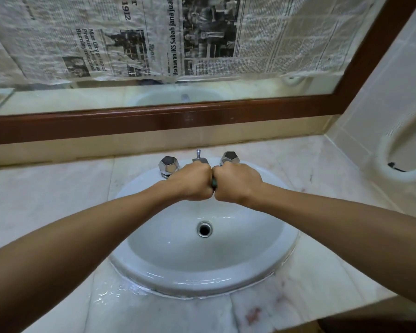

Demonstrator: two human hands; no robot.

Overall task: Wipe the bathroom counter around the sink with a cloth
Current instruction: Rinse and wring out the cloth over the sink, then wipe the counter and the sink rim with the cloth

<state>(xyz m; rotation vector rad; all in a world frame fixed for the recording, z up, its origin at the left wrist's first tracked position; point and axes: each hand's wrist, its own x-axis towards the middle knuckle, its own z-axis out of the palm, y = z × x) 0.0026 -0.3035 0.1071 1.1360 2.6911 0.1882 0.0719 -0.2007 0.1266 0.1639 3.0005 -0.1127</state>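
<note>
Sheets of crinkled grey newspaper [154, 37] cover most of the brown wood-framed mirror [178, 121] behind the oval white ceramic sink [202, 280]. The print runs sideways: "1912", "Man City go top of Premier League as Burnley relegated", and "Usahawan IKS Sabah jana juala", cut off at the top edge. The smaller columns are too fine to read.

Both hands are held over the back of the sink, in front of the chrome spout [198, 159], knuckles pressed together. The left hand [190, 181] and the right hand [238, 182] are each curled into a tight fist, and a thin strip of dark green cloth [213, 185] shows in the seam between them. The rest of the cloth is hidden inside the fists, so its size and shape cannot be told.

Two faceted chrome tap knobs sit at the sink's back rim, the left knob [168, 164] beside the left fist, the right knob [230, 157] just behind the right fist. The round metal drain [204, 229] lies in the basin below the hands. The pale pink-veined marble counter [310, 174] surrounds the sink, with a shiny patch of water [111, 294] at the sink's front-left edge.
</note>
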